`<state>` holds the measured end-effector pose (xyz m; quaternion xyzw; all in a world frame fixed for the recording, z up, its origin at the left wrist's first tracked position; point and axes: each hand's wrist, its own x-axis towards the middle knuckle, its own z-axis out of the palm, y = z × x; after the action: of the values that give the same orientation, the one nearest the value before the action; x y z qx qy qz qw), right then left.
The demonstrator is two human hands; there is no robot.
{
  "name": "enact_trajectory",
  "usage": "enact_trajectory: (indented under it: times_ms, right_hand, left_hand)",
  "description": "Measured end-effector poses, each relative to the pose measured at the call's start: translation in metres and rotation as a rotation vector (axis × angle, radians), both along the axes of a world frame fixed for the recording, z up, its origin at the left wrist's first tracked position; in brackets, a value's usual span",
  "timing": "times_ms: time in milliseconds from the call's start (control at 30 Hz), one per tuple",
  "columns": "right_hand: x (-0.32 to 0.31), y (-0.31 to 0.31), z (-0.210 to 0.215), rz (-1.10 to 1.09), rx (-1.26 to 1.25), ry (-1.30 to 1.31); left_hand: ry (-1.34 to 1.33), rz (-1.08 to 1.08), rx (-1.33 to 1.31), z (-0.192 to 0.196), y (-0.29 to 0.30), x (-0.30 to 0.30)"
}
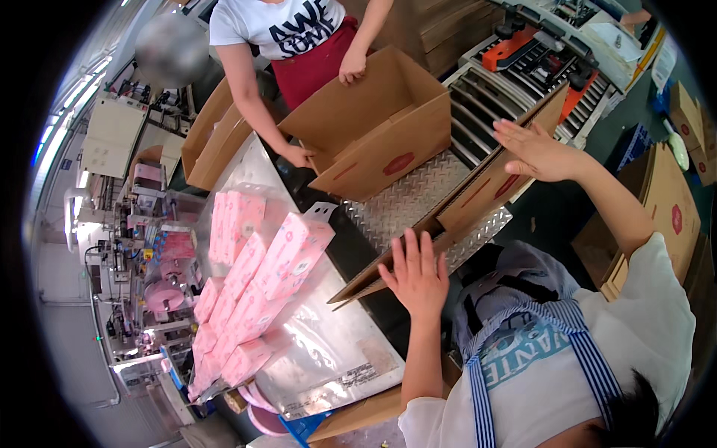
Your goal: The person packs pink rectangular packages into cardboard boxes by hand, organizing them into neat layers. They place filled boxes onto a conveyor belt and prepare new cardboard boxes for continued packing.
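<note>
A brown cardboard carton (487, 196), narrow and nearly flattened, stands on edge in front of me. My left hand (417, 274) is at its near end, fingers stretched out and spread over the flaps. Toward the far end my right hand (541, 153) lies flat along the upper part, fingers straight. Neither hand grips anything. Across from me, a co-worker's two hands are on an opened carton (388, 153) resting on the diamond-plate metal surface (403, 196). The inside of my carton is hidden.
Pink wrapped packs (258, 299) lie stacked on the metal table (328, 358) at left. A roller conveyor (478, 104) with orange parts runs off at the far right. Folded cartons (657, 209) stand right of me. Machinery (160, 261) lines the left side.
</note>
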<state>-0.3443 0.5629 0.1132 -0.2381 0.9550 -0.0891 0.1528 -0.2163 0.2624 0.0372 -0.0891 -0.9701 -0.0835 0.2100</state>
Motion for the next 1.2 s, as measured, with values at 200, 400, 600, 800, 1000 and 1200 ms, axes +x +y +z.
enact_trajectory:
  times_ms: [200,400,600,800,1000,1200]
  right_hand:
    - [0.005,0.006,0.012,0.038,0.237,0.252]
    - [0.011,0.122,-0.010,-0.007,-0.047,0.117]
    - [0.011,0.236,-0.056,-0.425,0.275,0.168]
    - [0.025,0.098,-0.087,-0.271,0.460,0.200]
    - [0.034,0.058,-0.027,0.400,0.007,-0.540]
    - [-0.042,0.013,-0.066,0.451,-0.076,-0.138]
  left_hand:
    - [0.049,-0.047,0.273,0.011,-0.002,0.034]
    - [0.225,-0.173,0.321,0.016,0.000,0.026]
    - [0.192,-0.665,0.452,0.036,0.017,-0.015]
    - [-0.338,-0.958,0.122,-0.023,0.046,-0.057]
    - [-0.720,-0.661,0.982,-0.115,0.037,-0.085]
    - [-0.978,-0.457,0.655,-0.016,-0.046,-0.109]
